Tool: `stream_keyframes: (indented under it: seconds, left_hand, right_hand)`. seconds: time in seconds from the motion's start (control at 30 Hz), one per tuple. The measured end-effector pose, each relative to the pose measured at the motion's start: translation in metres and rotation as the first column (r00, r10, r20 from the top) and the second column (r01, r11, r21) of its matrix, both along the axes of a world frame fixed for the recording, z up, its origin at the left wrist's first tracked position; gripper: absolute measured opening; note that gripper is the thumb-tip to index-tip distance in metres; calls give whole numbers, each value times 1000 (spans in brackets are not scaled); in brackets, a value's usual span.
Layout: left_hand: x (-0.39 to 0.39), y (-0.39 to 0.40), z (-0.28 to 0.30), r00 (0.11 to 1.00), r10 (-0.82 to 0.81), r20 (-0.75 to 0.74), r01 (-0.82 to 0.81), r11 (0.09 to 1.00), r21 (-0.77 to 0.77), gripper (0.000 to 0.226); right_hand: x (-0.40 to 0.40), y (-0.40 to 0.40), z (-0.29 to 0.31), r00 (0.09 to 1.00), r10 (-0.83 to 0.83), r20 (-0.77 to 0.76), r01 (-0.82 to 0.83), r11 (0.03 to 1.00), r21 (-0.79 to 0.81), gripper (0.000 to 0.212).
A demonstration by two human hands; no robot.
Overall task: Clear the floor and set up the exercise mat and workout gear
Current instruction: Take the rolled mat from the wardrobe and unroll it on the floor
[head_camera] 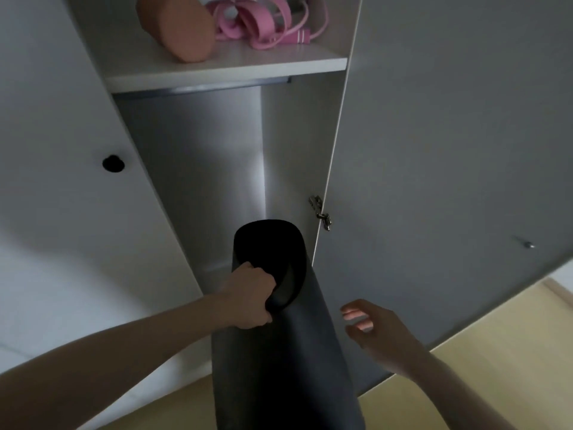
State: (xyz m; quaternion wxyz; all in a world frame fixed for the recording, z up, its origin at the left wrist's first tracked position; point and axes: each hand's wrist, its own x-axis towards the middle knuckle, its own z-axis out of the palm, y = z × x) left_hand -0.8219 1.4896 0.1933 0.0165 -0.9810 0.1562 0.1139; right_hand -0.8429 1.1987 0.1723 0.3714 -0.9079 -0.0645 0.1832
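Head camera, looking down and forward: from the lower left of the frame a bare forearm reaches up to the middle, where the left hand [251, 301] is curled tight round the upper rim of a rolled mat [279, 352], fingers hooked inside the open end. From the lower right the right hand [376, 333] comes in with fingers spread and relaxed, just beside the roll but not touching it, holding nothing. The mat is a dark, almost black tube, loosely rolled so its top end gapes as a hollow oval; it stands tilted in the lower centre, its top at the mouth of an open cupboard [291, 144]. Pale yellow floor [496, 367] shows at lower right. Beyond, the cupboard's grey door [449, 135] hangs open on the right. Farthest, at the top of the frame, a shelf [226, 72] carries a peach-coloured foam roller [176, 27] lying beside a tangle of pink bands [254, 23].
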Motion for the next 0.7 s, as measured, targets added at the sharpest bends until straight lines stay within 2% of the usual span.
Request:
stream_keyframes:
  seconds: [0.13,0.33,0.53,0.7]
  left_hand:
    - [-23,-3,22,986,-135,99,143,986,-80,31]
    - [-39,10,58,939,-302,164,326,934,-148,22]
    - [-43,25,112,875,-409,258,444,892,-91,21]
    - [-48,37,156,820,-462,339,500,865,-31,30]
  right_hand:
    - [-19,1,13,984,-130,118,126,991,45,38]
    - [-53,12,47,903,-318,289,307,948,83,34]
    - [-90,17,94,664,-537,520,503,835,221,45]
    - [-104,6,121,438,-630,641,620,728,292,72]
